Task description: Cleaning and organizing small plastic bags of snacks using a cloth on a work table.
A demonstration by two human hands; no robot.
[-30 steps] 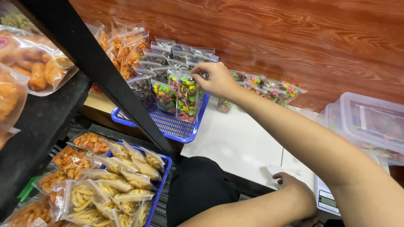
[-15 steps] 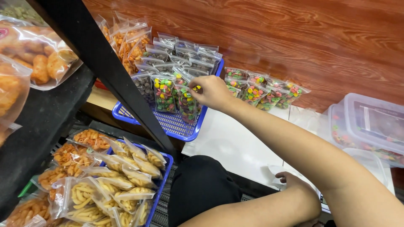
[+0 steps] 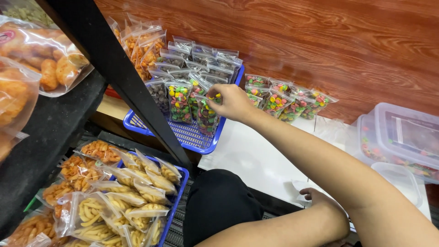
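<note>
My right hand reaches far over the table, fingers pinched on the top edge of a small clear bag of coloured candy, which stands upright at the right front of the blue basket. That bag sits just beside another coloured one, with a bag of dark pieces to the left and grey-filled bags packed behind. More coloured bags lean in a row against the wooden wall, to the right of the basket. My left hand rests near me at the table's edge; fingers curled under, touching white paper; I cannot tell whether it holds anything. Judgement: to seat the bag well, keep the pinch on the sealed strip, hold it vertical, and press it flush against its neighbour so the row stays tidy and nothing tips. Mind the black shelf post close on the left. Clear lidded tubs lie far right. A nearer basket of pale snacks sits below left.
</note>
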